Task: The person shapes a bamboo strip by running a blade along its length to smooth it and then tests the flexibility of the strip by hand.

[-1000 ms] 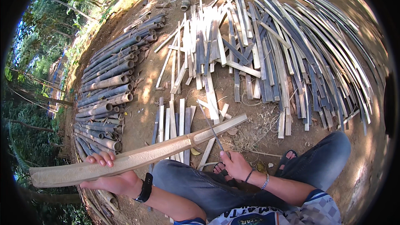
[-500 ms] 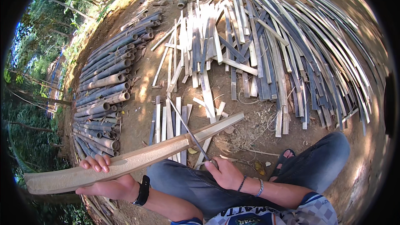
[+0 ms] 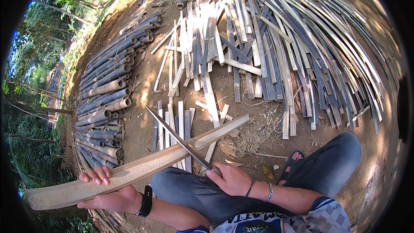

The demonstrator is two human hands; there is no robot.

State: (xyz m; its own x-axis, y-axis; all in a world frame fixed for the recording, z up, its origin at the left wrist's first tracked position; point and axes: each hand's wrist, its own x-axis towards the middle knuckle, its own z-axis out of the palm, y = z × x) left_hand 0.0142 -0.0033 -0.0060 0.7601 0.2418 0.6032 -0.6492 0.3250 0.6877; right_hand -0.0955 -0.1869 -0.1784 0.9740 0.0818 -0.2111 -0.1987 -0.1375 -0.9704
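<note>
A long split length of bamboo [image 3: 151,164] lies slantwise in front of me, its pale hollow side facing up. My left hand [image 3: 105,190] is wrapped round its lower left part, fingertips over the far edge and thumb side beneath. In my right hand [image 3: 228,179] is the handle of a long-bladed knife [image 3: 172,134], its tip pointing up and left. The blade crosses over the bamboo at its middle, near a step in the inner surface; whether it touches there I cannot tell.
Bamboo poles [image 3: 103,90] lie in a row at the left. Many split bamboo strips [image 3: 267,56] spread across the ground ahead and to the right. Several short strips [image 3: 181,123] lie just beyond the held piece. Thin shavings [image 3: 254,131] are scattered near my sandalled foot [image 3: 293,162].
The knife's tip has swung to the left, and its blade now shows more of its flat. The bamboo's left end has dipped slightly. Both hands keep their holds.
</note>
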